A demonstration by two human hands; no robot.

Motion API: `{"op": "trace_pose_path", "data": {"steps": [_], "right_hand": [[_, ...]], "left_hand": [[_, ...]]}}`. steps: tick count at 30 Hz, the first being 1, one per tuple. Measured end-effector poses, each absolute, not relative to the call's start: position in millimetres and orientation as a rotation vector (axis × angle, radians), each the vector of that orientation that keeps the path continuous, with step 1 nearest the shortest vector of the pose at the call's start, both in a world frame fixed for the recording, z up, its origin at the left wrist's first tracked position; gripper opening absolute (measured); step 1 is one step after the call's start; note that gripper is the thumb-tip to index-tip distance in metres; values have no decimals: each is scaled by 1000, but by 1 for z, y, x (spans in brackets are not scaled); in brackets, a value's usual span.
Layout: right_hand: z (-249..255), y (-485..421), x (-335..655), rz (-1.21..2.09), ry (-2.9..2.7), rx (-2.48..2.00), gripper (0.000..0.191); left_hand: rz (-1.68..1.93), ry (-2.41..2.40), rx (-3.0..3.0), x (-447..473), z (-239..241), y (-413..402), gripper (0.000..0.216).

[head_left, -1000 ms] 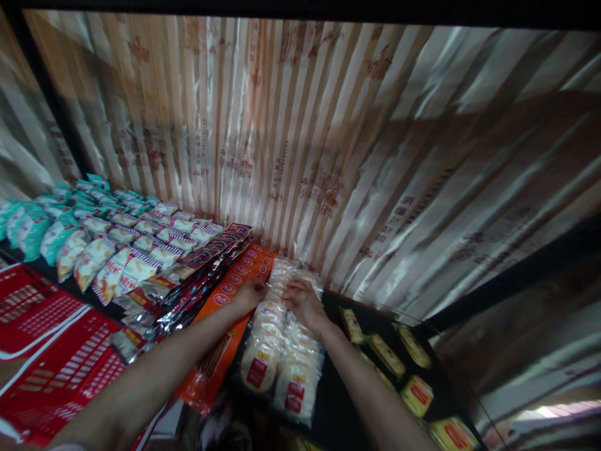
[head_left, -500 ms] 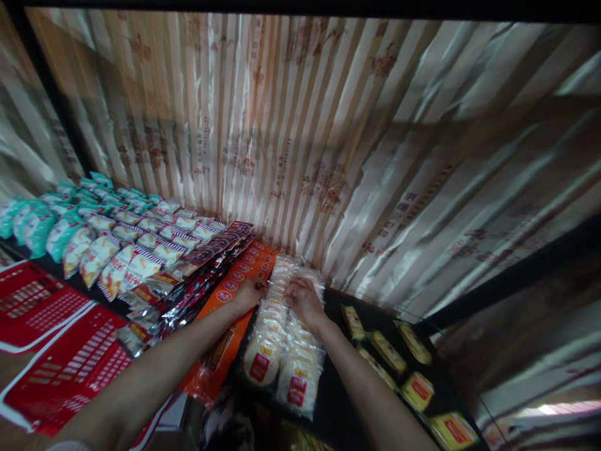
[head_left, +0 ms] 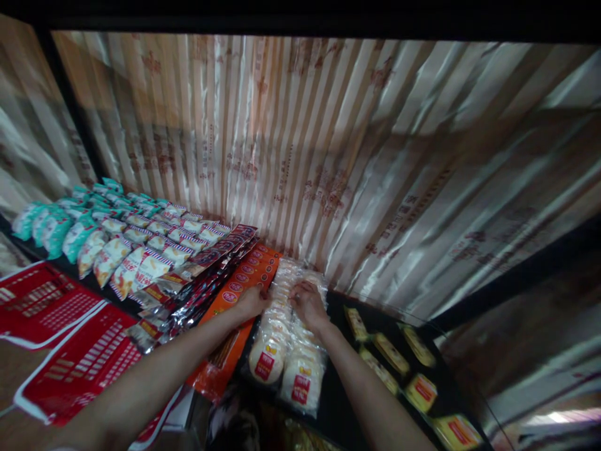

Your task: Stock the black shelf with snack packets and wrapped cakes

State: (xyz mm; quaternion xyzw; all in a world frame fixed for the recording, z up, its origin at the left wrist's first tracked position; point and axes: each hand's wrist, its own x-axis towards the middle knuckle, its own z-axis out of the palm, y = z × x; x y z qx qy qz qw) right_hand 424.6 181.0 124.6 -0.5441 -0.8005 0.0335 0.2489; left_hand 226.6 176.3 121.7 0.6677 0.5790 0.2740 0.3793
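Note:
Two rows of clear packets with round pale crackers lie overlapping on the black shelf: the left row (head_left: 267, 358) and the right row (head_left: 301, 383), each with a red label on its front packet. My left hand (head_left: 253, 301) is at the outer side of the left row, its fingers bent together on a packet edge. Farther right, my right hand (head_left: 307, 304) curls its fingers over packets near the back of the right row. Their fingertips are partly hidden. Just left of the rows, an orange snack pack (head_left: 220, 357) lies under my left forearm.
Dark red and silver packets (head_left: 206, 275) are stacked left of the orange pack, then white bags (head_left: 141, 269) and teal bags (head_left: 77, 238). Red baskets (head_left: 84, 369) stand at lower left. Yellow packets (head_left: 390, 352) lie right. A striped curtain (head_left: 282, 125) hangs behind.
The view has shifted slightly, so the shelf appears a little lower and farther right. Both hands stay at the cracker rows, with only small finger movement.

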Motion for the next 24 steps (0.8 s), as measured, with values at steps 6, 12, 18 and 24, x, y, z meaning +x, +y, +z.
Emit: {"op": "trace_pose_path", "data": {"steps": [6, 12, 18, 24], "right_hand": [[124, 180, 427, 71, -2192, -1438, 10], [125, 174, 429, 150, -2202, -1392, 8], [125, 170, 425, 216, -2184, -1458, 6], [124, 167, 421, 183, -2166, -1449, 9]], "left_hand": [[760, 1462, 1639, 231, 111, 178, 13], [828, 1454, 1625, 234, 112, 175, 14], [811, 1521, 1657, 236, 122, 170, 16], [693, 1582, 1720, 224, 130, 157, 16]]}}
